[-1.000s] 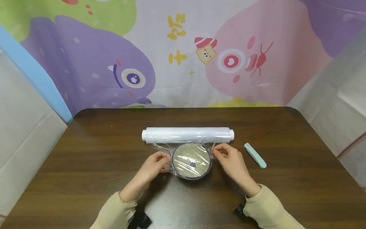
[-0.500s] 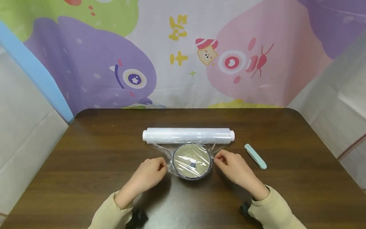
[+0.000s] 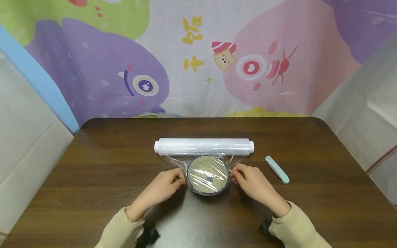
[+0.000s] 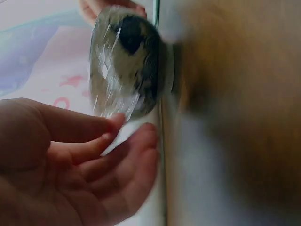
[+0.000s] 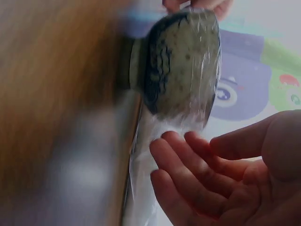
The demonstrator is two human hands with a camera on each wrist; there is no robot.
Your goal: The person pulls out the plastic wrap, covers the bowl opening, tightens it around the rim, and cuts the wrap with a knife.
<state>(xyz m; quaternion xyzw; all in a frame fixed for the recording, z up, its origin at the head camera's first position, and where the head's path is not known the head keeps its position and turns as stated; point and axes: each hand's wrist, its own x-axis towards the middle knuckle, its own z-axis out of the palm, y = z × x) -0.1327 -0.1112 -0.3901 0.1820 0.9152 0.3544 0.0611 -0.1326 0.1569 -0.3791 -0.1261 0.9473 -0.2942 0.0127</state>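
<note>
A bowl [image 3: 207, 174] with a speckled greenish inside and dark blue patterning stands upright on the table, clear plastic wrap [image 4: 106, 70] stretched over its mouth. At the bowl's left side my left hand [image 3: 164, 184] pinches the gathered wrap between thumb and index finger. On the opposite side my right hand [image 3: 252, 182] has thumb and index fingertip together at the wrap's edge, its other fingers loosely bent, as the right wrist view shows. Just behind the bowl lies the roll of plastic wrap [image 3: 203, 146], and the film over the bowl reaches back to it.
To the right of the roll lies a slim pale-green cutter [image 3: 277, 169], closed-looking and slanted. The dark wooden table [image 3: 108, 155] ends at a cartoon-printed cloth [image 3: 198, 96] behind it.
Half a second ago my left hand was slightly away from the wrap; now its fingers are back at the bowl's side. My right hand shifted slightly. The bowl and roll stayed put.
</note>
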